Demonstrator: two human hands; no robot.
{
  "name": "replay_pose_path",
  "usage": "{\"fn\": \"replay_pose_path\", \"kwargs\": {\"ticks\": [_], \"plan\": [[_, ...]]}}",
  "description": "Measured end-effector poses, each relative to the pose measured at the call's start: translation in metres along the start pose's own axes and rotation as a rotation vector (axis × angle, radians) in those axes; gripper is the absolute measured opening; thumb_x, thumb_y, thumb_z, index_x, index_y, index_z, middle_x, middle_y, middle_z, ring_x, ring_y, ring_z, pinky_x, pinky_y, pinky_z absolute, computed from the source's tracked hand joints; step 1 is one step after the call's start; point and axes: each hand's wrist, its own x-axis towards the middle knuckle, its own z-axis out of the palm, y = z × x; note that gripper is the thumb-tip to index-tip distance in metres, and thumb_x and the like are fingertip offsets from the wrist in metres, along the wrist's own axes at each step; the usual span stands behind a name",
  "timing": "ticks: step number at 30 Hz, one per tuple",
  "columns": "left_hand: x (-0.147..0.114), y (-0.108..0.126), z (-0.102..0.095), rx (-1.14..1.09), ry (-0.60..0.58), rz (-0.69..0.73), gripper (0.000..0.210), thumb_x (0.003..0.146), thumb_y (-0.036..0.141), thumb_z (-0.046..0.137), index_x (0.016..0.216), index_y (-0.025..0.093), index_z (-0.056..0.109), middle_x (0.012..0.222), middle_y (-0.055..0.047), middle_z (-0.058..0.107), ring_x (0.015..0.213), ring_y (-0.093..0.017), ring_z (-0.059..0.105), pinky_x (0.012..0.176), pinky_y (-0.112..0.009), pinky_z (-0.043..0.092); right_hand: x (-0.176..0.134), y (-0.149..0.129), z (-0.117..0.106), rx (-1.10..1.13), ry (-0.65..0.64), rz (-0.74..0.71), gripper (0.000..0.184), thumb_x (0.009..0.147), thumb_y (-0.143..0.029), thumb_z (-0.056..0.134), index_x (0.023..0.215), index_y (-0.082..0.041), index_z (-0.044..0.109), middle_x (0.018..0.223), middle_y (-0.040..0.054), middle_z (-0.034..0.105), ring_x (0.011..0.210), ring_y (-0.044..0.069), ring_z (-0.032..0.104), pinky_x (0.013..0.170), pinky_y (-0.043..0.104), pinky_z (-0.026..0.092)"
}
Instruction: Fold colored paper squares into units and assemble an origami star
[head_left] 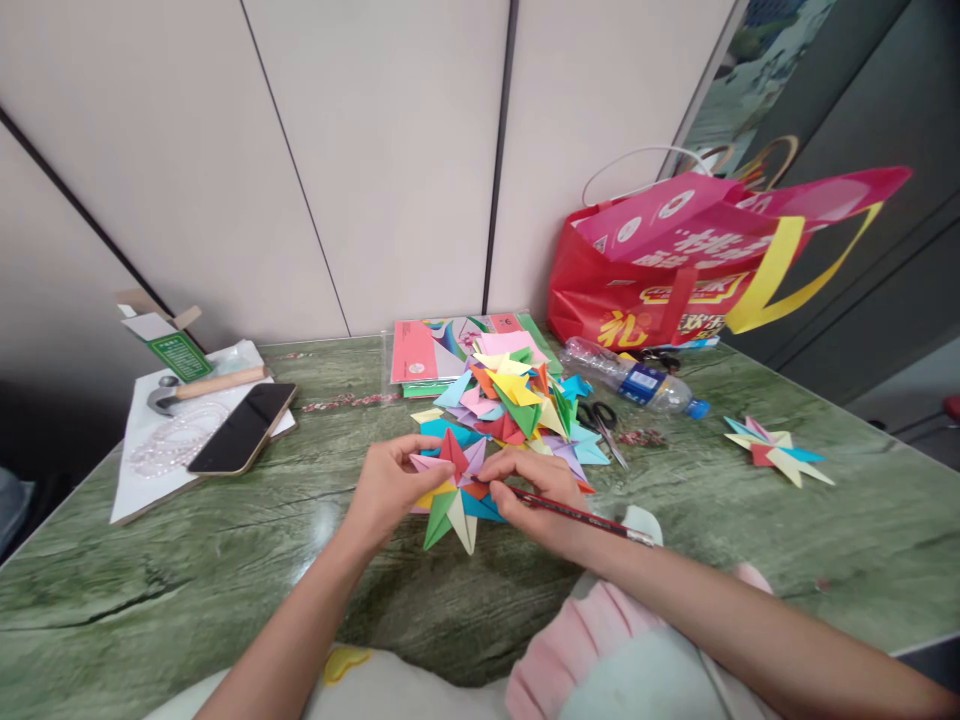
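Note:
A many-coloured folded paper star [457,500] is before me at the middle of the table. My left hand [394,485] pinches its upper left side, thumb on top. On the star's right, my right hand [536,490] has its fingers closed round a dark red pencil [585,515], whose eraser end points right toward my forearm. The pencil's tip is hidden among the fingers at the star. Just behind the star lies a heap of folded paper pieces [517,395] in many colours.
Scissors [604,425], a plastic bottle [637,383] and a red bag [637,285] stand or lie right of the heap. Another paper star [776,450] lies far right. On the left are a phone [244,428], a hammer [210,388] and a small green box [180,350].

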Motion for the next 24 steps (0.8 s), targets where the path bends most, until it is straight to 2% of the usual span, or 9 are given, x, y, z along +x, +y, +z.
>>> {"fn": "replay_pose_path", "kwargs": {"ticks": [5, 12, 18, 24], "plan": [[0.0006, 0.0011, 0.0000, 0.009, -0.001, -0.011, 0.036, 0.055, 0.030, 0.071, 0.085, 0.010, 0.065, 0.057, -0.004, 0.066, 0.047, -0.014, 0.058, 0.041, -0.020, 0.042, -0.0006, -0.0001, 0.0003, -0.010, 0.021, 0.005, 0.015, 0.071, -0.012, 0.050, 0.079, -0.019, 0.060, 0.073, 0.0016, 0.066, 0.066, 0.012, 0.061, 0.062, 0.023, 0.048], [0.0008, 0.0009, -0.0004, 0.066, 0.001, 0.005, 0.038, 0.056, 0.032, 0.070, 0.087, 0.010, 0.065, 0.059, -0.005, 0.066, 0.049, -0.015, 0.058, 0.040, -0.019, 0.040, 0.0003, 0.0001, 0.0007, 0.000, -0.028, -0.007, 0.016, 0.070, -0.011, 0.050, 0.079, -0.020, 0.060, 0.073, 0.0012, 0.065, 0.067, 0.011, 0.060, 0.064, 0.022, 0.048], [0.0017, 0.0004, -0.0006, 0.021, 0.000, -0.015, 0.038, 0.053, 0.030, 0.072, 0.084, 0.010, 0.065, 0.057, -0.004, 0.066, 0.046, -0.014, 0.057, 0.040, -0.020, 0.041, -0.0001, -0.0010, -0.0001, 0.008, -0.044, -0.001, 0.015, 0.070, -0.011, 0.049, 0.079, -0.019, 0.059, 0.073, 0.0010, 0.065, 0.067, 0.011, 0.060, 0.063, 0.022, 0.047], [0.0007, 0.0012, 0.0003, -0.028, 0.006, -0.037, 0.039, 0.052, 0.031, 0.073, 0.085, 0.011, 0.065, 0.058, -0.004, 0.067, 0.047, -0.015, 0.059, 0.041, -0.021, 0.043, -0.0012, -0.0007, -0.0010, -0.012, 0.023, 0.013, 0.013, 0.071, -0.013, 0.050, 0.078, -0.020, 0.059, 0.073, 0.0020, 0.066, 0.065, 0.013, 0.061, 0.061, 0.023, 0.048]]}}
